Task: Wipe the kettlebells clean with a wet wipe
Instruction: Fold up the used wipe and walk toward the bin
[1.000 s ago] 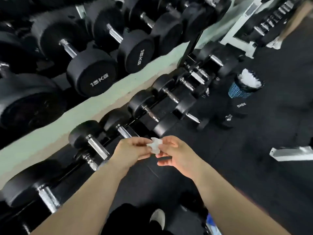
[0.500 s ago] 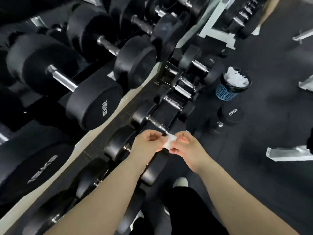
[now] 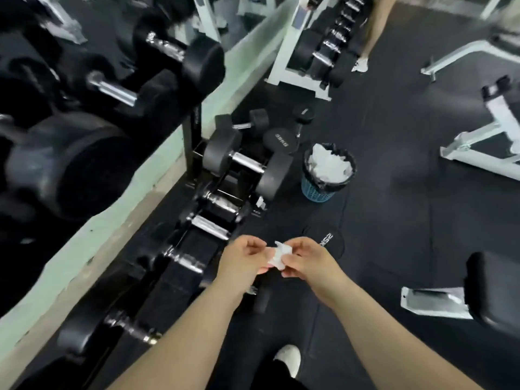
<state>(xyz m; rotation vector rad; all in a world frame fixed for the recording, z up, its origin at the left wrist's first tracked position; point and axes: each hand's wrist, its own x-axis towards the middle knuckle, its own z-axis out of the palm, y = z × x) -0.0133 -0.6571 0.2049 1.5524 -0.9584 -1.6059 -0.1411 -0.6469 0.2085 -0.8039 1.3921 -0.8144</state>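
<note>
Matt rubber dumbbells (image 3: 274, 171) (chrome handles).

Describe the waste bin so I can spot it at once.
Start at the dumbbell rack along the left wall and follow it to its far end. On the black floor just right of it stands the blue mesh bin, black-lined and heaped with white wipes.

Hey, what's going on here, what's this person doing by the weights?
A person stands by a dumbbell rack in a gym, holding a small white wipe between the left hand and right hand, both pinching it. No weight is being wiped at this moment. A bin full of white wipes sits on the floor ahead.
</note>
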